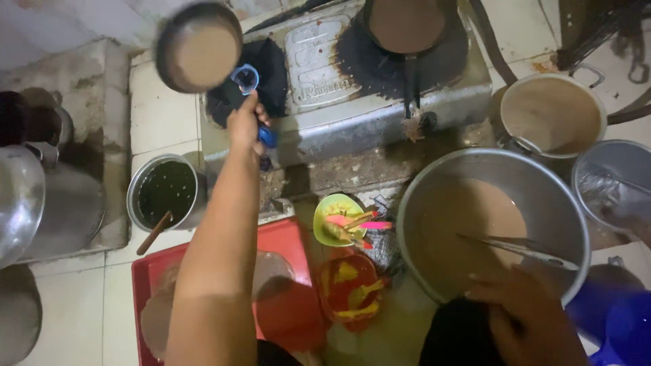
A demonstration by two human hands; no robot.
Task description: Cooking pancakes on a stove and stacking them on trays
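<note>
My left hand (245,125) is stretched forward and shut on the blue handle (247,78) of a small dark pan (198,46). The pan is lifted and tilted above the left burner of a rusty metal stove (339,102), with pale brown batter spread inside it. My right hand (529,318) lies at the near rim of a large metal bowl (573,224) of the same batter. A metal ladle (522,249) rests in the bowl just above that hand. Whether the fingers hold anything is unclear.
A second batter-filled pan (407,24) sits on the right burner. Left of the stove stands a pot of dark liquid (166,190) with a wooden stick. Nearer me are a red tray (288,234), a green bowl (339,220) and a red bowl (349,288). Another batter pot (553,112) stands at right.
</note>
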